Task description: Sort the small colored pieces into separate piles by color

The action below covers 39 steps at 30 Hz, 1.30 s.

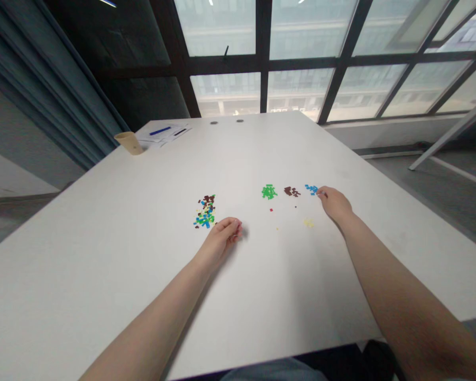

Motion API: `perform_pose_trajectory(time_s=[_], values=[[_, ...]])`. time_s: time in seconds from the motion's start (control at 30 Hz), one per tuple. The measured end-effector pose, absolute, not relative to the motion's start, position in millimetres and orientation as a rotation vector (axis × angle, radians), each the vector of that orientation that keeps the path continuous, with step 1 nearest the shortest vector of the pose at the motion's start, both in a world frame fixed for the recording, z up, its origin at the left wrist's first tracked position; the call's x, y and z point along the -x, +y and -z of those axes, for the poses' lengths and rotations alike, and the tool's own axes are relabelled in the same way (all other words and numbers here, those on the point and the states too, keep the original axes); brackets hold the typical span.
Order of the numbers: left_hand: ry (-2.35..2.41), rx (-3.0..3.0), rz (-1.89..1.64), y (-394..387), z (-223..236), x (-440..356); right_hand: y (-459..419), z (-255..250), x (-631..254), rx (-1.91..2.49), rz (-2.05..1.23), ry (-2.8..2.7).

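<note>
Tiny multicoloured plastic pieces (pixel 205 211) lie in a mixed heap on a white tabletop (pixel 115 264); the left hand (pixel 220 239), fingers drawn together, rests just beside the heap; a green cluster (pixel 269 191), a dark brown cluster (pixel 292 191), a pale yellow cluster (pixel 308 223) and a blue cluster (pixel 311 189) lie rightward; the right hand (pixel 333 204), well apart from the left, reaches the blue cluster; whether either hand holds a piece cannot be told.

The bench (pixel 103 275) gives room between the left hand (pixel 222 238) and right hand (pixel 335 205); a mixed pile (pixel 205 211) and blue pile (pixel 311 189) lie just ahead.
</note>
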<state>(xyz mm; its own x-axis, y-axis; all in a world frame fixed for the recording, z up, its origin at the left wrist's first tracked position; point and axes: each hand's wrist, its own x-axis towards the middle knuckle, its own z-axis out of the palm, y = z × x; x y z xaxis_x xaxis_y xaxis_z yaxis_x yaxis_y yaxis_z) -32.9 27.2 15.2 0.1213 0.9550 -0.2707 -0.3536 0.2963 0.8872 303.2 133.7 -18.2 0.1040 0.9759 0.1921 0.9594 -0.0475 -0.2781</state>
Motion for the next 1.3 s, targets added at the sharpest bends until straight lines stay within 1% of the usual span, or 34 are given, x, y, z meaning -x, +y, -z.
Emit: perform_pose_trajectory(time_s=[0.2, 0.57, 0.93, 1.3], values=[[1.036, -0.745, -1.114, 29.0, -16.6, 39.7, 131.1, 13.2, -312.2, 2.016, -0.039, -1.868], [1.09, -0.749, -1.257, 36.1, -29.8, 55.3, 120.8, 2.2, -312.9, 2.022, -0.006, -2.012], [1.092, -0.776, -1.228, 35.2, -28.7, 54.0, 117.0, 1.7, -314.4, 2.096, -0.004, -2.143], [1.106, -0.767, -1.223, 35.2, -29.0, 53.7, 116.4, 0.0, -313.7, 2.125, -0.015, -2.149]])
